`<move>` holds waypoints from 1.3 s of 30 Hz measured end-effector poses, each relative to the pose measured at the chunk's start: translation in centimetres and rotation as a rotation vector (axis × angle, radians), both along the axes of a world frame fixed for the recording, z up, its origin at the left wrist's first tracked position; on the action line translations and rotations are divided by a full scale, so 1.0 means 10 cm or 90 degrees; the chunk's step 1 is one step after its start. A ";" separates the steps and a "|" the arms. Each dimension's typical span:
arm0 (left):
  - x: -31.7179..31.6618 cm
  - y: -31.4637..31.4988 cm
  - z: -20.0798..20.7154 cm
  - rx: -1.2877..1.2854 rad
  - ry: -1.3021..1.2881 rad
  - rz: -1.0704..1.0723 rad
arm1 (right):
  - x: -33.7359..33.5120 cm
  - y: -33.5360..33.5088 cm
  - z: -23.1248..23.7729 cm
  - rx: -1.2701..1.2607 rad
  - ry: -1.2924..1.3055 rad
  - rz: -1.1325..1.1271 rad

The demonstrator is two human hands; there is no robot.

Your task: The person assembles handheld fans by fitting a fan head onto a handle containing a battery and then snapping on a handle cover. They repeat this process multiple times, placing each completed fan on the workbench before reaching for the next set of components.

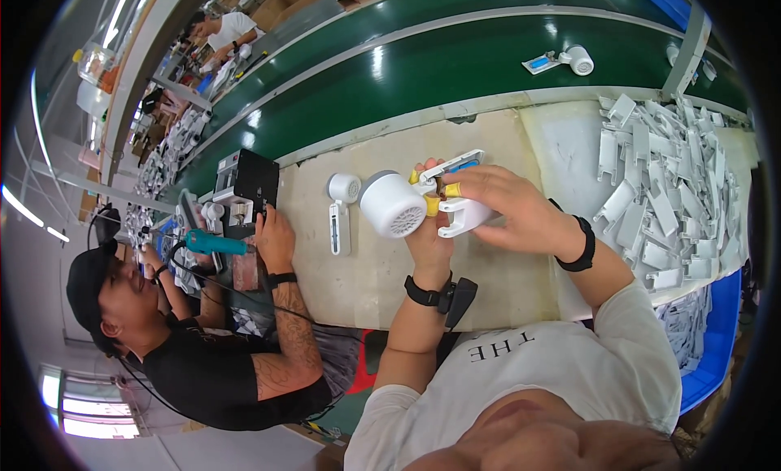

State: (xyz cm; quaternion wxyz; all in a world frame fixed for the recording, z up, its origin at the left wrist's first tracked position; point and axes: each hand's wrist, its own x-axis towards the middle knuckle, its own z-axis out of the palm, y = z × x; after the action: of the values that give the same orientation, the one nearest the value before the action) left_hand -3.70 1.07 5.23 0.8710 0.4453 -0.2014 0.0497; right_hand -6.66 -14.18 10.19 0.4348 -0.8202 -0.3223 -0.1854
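Note:
My left hand [433,242] is closed round the neck of a white handheld fan [392,204], with its round grilled head tilted toward me. The fan's handle stands open at the far side, and a bit of blue shows inside it. In my right hand [521,209] is a loose white handle cover [465,215], held close beside the open handle. Yellow finger covers wrap some of my fingertips. Parts of my left fingers are hidden behind the fan. A second white fan [340,227] lies on the table to the left, its handle closed.
White handle covers lie in a heap [663,186] on the right, above a blue bin [720,349]. Beyond the table runs a green conveyor belt [455,60] carrying an open fan [573,60]. At left, a co-worker's hand [275,237] is near a black box [248,182] and teal tool [213,243].

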 end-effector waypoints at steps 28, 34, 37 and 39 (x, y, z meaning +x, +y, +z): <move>0.08 0.05 -0.01 0.006 0.135 -0.026 | 0.01 -0.10 0.01 -0.138 -0.044 -0.010; 0.08 0.05 -0.01 -0.060 0.094 -0.045 | 0.07 -0.14 -0.02 -0.137 -0.099 -0.186; 0.06 -0.01 -0.02 -0.055 0.098 -0.065 | 0.07 -0.07 -0.08 -0.145 -0.115 -0.180; 0.04 -0.06 -0.05 -0.049 0.127 -0.067 | 0.07 -0.05 -0.10 -0.148 -0.116 -0.189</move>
State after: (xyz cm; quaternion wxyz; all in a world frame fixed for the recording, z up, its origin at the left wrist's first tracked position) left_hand -3.33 0.43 4.75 0.9044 0.4034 -0.1350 -0.0328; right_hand -5.96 -14.70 9.18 0.2745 -0.8830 -0.2551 -0.2825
